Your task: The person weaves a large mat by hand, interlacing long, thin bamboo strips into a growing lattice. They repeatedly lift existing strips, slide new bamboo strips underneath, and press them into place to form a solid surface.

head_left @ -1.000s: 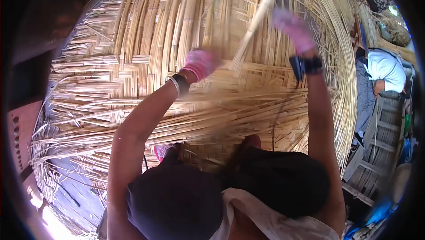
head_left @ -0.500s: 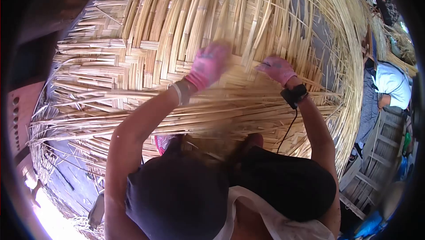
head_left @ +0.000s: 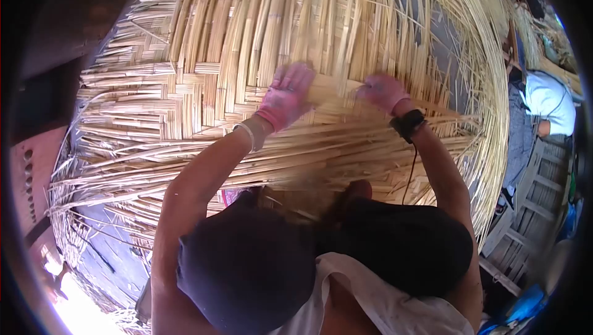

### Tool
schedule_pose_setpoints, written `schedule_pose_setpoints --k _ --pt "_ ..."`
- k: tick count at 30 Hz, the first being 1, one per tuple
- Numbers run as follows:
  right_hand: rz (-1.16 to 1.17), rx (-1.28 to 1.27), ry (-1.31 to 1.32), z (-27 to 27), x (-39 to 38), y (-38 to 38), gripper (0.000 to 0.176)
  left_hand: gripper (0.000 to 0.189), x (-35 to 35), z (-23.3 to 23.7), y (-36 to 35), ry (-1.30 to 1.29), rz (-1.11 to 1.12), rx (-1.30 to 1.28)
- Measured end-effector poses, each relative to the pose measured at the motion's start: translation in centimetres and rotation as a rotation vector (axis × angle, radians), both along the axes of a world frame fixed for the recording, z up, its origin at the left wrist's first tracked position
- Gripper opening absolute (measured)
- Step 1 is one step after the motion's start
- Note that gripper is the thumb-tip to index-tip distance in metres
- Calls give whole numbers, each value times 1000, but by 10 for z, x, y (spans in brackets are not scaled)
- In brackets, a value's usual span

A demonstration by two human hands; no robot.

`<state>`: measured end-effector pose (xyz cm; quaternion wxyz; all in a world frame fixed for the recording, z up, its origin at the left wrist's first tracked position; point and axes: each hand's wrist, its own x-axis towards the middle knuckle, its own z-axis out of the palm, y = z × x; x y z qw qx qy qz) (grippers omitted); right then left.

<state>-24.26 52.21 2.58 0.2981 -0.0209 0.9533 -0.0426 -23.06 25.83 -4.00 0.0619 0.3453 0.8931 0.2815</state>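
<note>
My left hand [head_left: 287,95], in a pink glove, lies flat on the woven mat [head_left: 191,103] of split reeds, fingers stretched forward and nothing held. To its right, my right hand [head_left: 384,92], also gloved in pink, is curled at one end of a pale flat strip [head_left: 336,87] that runs between the hands. What its fingers grip is blurred. Long upright reeds [head_left: 265,20] stretch away beyond both hands. A loose bundle of reeds [head_left: 296,153] crosses the mat between my hands and my knees.
Loose reed ends [head_left: 488,75] curve along the mat's right edge. Another person in a light blue top [head_left: 548,101] is at the far right, near a slatted wooden frame [head_left: 534,196]. A brown panel with a row of holes [head_left: 34,177] stands at the left.
My left hand has flattened, its fingers now showing more clearly. My right hand has shifted slightly left and its fingers look more curled. The view has moved a little.
</note>
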Motion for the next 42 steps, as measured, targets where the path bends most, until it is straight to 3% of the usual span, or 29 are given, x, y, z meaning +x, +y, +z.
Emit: schedule_pose_setpoints --k 5,7,10,13,14,15,17,20,23,25,28,30,33,36,39,42 --pt "-200 -4 -142 9 17 45 51 79 -1 24 6 -257 -30 -255" --pt "-169 23 -83 -9 24 62 50 80 -1 8 3 -99 -64 -260" --pt "-121 -188 36 12 28 86 46 76 -5 -3 1 54 -104 -291" --pt "-233 -10 4 39 40 84 38 75 -11 57 28 -60 -176 -323" --pt "-198 -49 95 35 50 86 36 71 -12 50 43 76 -227 -194" --pt "-158 -86 184 27 60 88 34 63 -15 44 62 109 -290 102" --pt "-101 -145 285 23 76 92 30 56 -19 39 97 -222 -290 154" --pt "-37 -156 366 25 84 94 24 44 -36 52 138 -298 -458 -354" --pt "128 -105 604 35 80 86 20 25 -41 47 154 -406 -251 -310" --pt "313 -137 923 49 75 78 18 27 -34 32 151 -207 -220 -163" --pt "335 -161 570 35 90 67 20 28 -26 14 153 -14 -190 -115" --pt "199 -299 -65 13 93 62 23 30 -28 13 156 39 -249 -217" --pt "113 -29 -152 10 92 72 26 27 -37 23 154 -99 -300 -183" --pt "46 -46 -485 31 87 93 28 24 -43 34 149 -223 -328 -111" --pt "-198 -188 -405 32 94 157 34 25 -38 25 143 -47 -323 87" --pt "-325 -89 262 11 87 237 31 26 -34 25 138 -56 -283 144"
